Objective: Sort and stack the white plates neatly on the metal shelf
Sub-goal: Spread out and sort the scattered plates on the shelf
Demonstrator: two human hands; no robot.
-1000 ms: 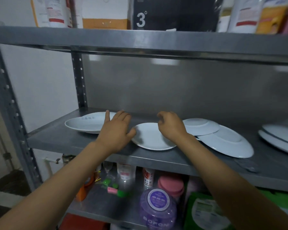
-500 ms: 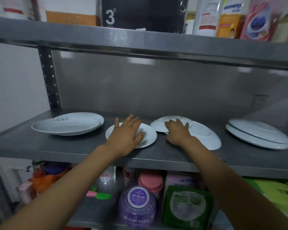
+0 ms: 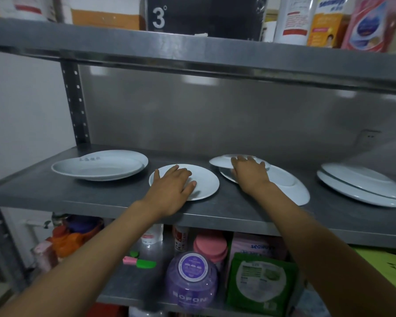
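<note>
Several white plates lie on the grey metal shelf [image 3: 101, 195]. My left hand [image 3: 172, 188] rests flat, fingers straight, on a small round plate [image 3: 207, 181] near the shelf's front edge. My right hand [image 3: 249, 175] holds a small plate [image 3: 220, 162] by its near rim, fingers spread over the top. That plate is tipped up a little over a large oval plate [image 3: 288, 186]. Two oval plates [image 3: 96, 170] are stacked at the left. Two more plates [image 3: 361, 186] are stacked at the right.
The shelf above [image 3: 192, 51] hangs low, loaded with boxes and bottles. A perforated upright [image 3: 76, 106] stands at the back left, and a steel wall closes the back. On the shelf below are a purple jar [image 3: 191, 277], a pink-lidded jar and a green packet [image 3: 261, 284].
My left hand moved from beside the round plate onto its top. My right hand left that plate's far rim for the small plate to the right, whose near edge has risen.
</note>
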